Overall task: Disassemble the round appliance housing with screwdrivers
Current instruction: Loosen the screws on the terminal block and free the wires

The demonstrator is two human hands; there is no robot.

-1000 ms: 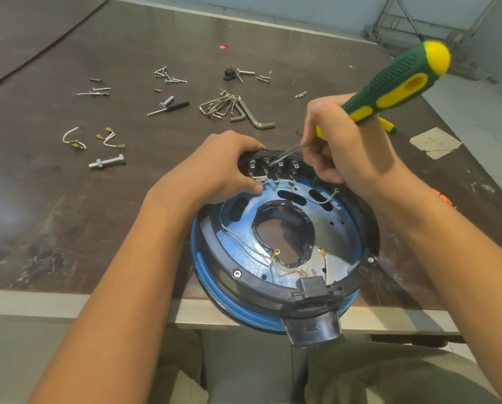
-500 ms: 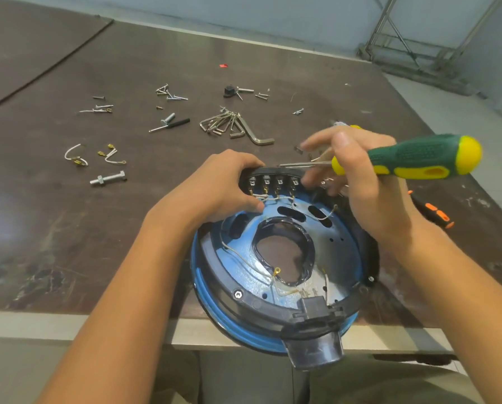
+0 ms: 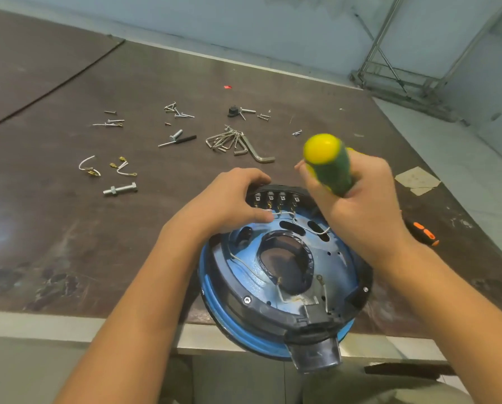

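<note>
Blue housing [image 3: 335,258] overhangs the table [image 3: 69,272] at its near edge.

I count one round housing [image 3: 338,265], one green-yellow screwdriver [image 3: 329,166], one orange-black screwdriver [image 3: 423,233], one large bolt [image 3: 121,189], one hex-key bundle [image 3: 238,142] and two loose wires [image 3: 88,166].

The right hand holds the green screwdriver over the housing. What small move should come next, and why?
Probably seat the tip in a screw by the terminal block. The right hand grips the green screwdriver over the far rim of the housing; the left hand holds that rim; the tip is hidden.
</note>
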